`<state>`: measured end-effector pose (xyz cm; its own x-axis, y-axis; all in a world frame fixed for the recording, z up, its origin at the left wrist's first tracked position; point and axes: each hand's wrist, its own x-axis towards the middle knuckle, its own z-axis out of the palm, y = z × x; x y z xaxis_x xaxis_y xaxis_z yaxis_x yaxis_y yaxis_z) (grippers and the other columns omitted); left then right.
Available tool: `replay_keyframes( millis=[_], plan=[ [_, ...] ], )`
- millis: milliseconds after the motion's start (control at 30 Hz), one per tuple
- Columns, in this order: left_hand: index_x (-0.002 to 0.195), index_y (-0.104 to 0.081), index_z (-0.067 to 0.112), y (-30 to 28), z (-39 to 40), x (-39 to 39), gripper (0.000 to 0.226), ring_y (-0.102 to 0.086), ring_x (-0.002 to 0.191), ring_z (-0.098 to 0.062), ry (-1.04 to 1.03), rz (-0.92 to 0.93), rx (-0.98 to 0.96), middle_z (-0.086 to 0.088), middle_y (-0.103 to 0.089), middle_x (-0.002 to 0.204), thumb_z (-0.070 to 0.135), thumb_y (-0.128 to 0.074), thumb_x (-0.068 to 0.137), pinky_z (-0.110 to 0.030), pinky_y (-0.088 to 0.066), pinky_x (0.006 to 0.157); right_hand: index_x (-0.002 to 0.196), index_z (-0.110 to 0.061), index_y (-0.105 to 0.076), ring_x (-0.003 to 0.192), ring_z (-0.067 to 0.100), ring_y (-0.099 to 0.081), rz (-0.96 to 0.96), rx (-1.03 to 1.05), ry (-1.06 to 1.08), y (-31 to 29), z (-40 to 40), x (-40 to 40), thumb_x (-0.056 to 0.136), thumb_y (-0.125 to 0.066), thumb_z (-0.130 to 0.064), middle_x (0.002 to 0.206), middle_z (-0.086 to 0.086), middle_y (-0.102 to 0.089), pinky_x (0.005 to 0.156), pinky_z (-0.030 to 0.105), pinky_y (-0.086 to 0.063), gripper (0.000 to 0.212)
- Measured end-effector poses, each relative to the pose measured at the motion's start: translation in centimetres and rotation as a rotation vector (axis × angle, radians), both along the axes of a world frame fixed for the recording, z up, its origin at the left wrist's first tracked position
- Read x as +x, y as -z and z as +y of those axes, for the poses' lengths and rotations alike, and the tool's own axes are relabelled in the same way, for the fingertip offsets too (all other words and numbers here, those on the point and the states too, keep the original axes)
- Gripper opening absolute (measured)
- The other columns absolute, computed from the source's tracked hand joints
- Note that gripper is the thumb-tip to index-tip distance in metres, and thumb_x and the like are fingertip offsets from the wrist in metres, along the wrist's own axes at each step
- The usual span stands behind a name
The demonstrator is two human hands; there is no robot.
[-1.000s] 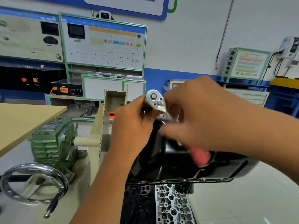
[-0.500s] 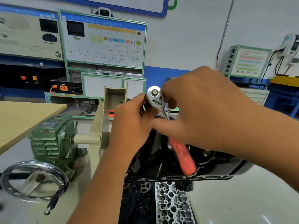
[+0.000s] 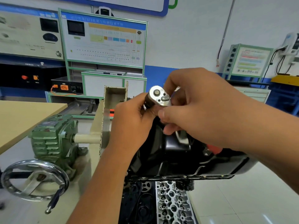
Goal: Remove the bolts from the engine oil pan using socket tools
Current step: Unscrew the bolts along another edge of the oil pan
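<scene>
Ratchet wrench (image 3: 159,96) handle has swung right since a second ago, red grip now mostly hidden under right hand (image 3: 205,109), which grips the shank. Left hand (image 3: 131,125) pinches the socket below the head. Black oil pan (image 3: 178,156) sits centre, under both hands. Likely ratcheting a bolt loose.

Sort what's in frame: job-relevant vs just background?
Job:
ratchet, held by left hand and right hand
black oil pan
engine under it

Background:
green gearbox
handwheel
wooden table
wall training panel
</scene>
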<state>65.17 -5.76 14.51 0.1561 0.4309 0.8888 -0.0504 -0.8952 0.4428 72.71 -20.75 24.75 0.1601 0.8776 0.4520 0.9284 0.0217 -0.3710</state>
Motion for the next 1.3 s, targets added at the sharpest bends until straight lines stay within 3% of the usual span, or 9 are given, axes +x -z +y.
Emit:
replay_keyframes(
  millis=[167, 267, 433, 633, 867, 967, 1067, 1167, 1300],
  plan=[
    [0.071, -0.053, 0.068, -0.3, -0.5, 0.1, 0.034, -0.038, 0.049, -0.003, 0.001, -0.018, 0.019, 0.018, -0.051, 0.058, 0.035, -0.056, 0.082, -0.008, -0.026, 0.046, 0.096, -0.021, -0.061, 0.042, 0.014, -0.047, 0.467, 0.025, -0.181, 0.9, 0.3, -0.4, 0.091, -0.068, -0.024, 0.061, 0.008, -0.056, 0.043, 0.029, -0.044, 0.009],
    [0.068, -0.057, 0.060, -0.2, -0.4, 0.1, 0.026, -0.034, 0.051, -0.006, 0.038, -0.017, 0.000, 0.015, -0.048, 0.054, 0.037, -0.059, 0.080, -0.012, -0.025, 0.048, 0.092, -0.017, -0.062, 0.035, 0.006, -0.037, 0.457, 0.085, -0.187, 1.0, 1.0, 0.0, 0.095, -0.061, -0.018, 0.054, -0.008, -0.051, 0.037, 0.019, -0.031, 0.004],
    [0.074, -0.063, 0.047, -0.1, -0.3, 0.0, 0.009, -0.053, 0.057, -0.031, 0.060, -0.026, -0.019, -0.008, -0.063, 0.061, 0.042, -0.064, 0.081, -0.040, -0.043, 0.054, 0.090, -0.013, -0.065, 0.035, 0.016, -0.036, 0.513, 0.094, -0.275, 0.9, 1.1, 0.4, 0.096, -0.064, -0.013, 0.055, 0.017, -0.050, 0.035, 0.023, -0.030, 0.006],
    [0.078, -0.066, 0.047, -0.1, 0.1, 0.2, 0.018, -0.035, 0.054, -0.011, 0.059, -0.034, -0.057, 0.002, -0.052, 0.055, 0.036, -0.080, 0.081, -0.024, -0.032, 0.053, 0.094, -0.010, -0.067, 0.035, 0.021, -0.033, 0.526, 0.185, -0.416, 0.8, -0.1, 0.8, 0.098, -0.063, -0.010, 0.053, 0.018, -0.051, 0.037, 0.024, -0.032, 0.006],
    [0.062, -0.057, 0.046, -0.2, -0.4, 0.3, 0.034, -0.025, 0.051, -0.009, 0.033, -0.057, -0.124, 0.006, -0.028, 0.051, 0.034, -0.087, 0.073, -0.019, -0.020, 0.049, 0.085, -0.024, -0.070, 0.043, 0.003, -0.050, 0.182, 0.227, -0.119, 1.0, 1.6, 1.4, 0.092, -0.063, -0.054, 0.053, -0.012, -0.054, 0.049, 0.019, -0.034, 0.031],
    [0.053, -0.040, 0.035, -0.6, -0.5, 0.0, 0.028, -0.029, 0.051, -0.010, -0.056, -0.040, -0.124, 0.005, -0.030, 0.049, 0.043, -0.059, 0.073, -0.016, -0.024, 0.045, 0.077, -0.021, -0.063, 0.057, 0.008, -0.053, -0.059, 0.189, 0.005, 1.7, 2.2, 1.2, 0.076, -0.059, -0.078, 0.061, -0.006, -0.059, 0.050, 0.025, -0.035, 0.056],
    [0.056, -0.035, 0.018, -0.7, 0.1, 0.3, 0.029, -0.030, 0.057, -0.012, -0.166, 0.004, -0.088, 0.001, -0.034, 0.049, 0.043, -0.043, 0.070, -0.020, -0.027, 0.048, 0.069, -0.018, -0.056, 0.059, 0.016, -0.051, -0.197, 0.293, 0.014, 2.2, 2.3, 1.0, 0.083, -0.063, -0.070, 0.058, 0.000, -0.055, 0.057, 0.030, -0.041, 0.055],
    [0.056, -0.054, 0.033, -0.9, 0.6, -0.1, 0.017, -0.033, 0.056, -0.020, 0.014, 0.020, -0.135, -0.011, -0.045, 0.054, 0.045, -0.061, 0.067, -0.034, -0.032, 0.050, 0.062, -0.024, -0.045, 0.048, 0.009, -0.043, -0.334, 0.345, 0.059, 2.0, 2.6, 0.5, 0.091, -0.063, -0.050, 0.053, -0.008, -0.044, 0.045, 0.023, -0.034, 0.042],
    [0.078, -0.074, 0.036, 0.1, 4.2, -2.1, 0.011, -0.044, 0.047, 0.000, 0.060, 0.018, -0.254, 0.016, -0.052, 0.049, 0.035, -0.075, 0.090, -0.013, -0.034, 0.050, 0.081, -0.022, -0.064, 0.059, 0.006, -0.051, -0.372, 0.348, 0.097, 1.0, 2.6, 1.3, 0.087, -0.060, -0.028, 0.067, -0.008, -0.059, 0.048, 0.021, -0.034, 0.009]
  ],
)
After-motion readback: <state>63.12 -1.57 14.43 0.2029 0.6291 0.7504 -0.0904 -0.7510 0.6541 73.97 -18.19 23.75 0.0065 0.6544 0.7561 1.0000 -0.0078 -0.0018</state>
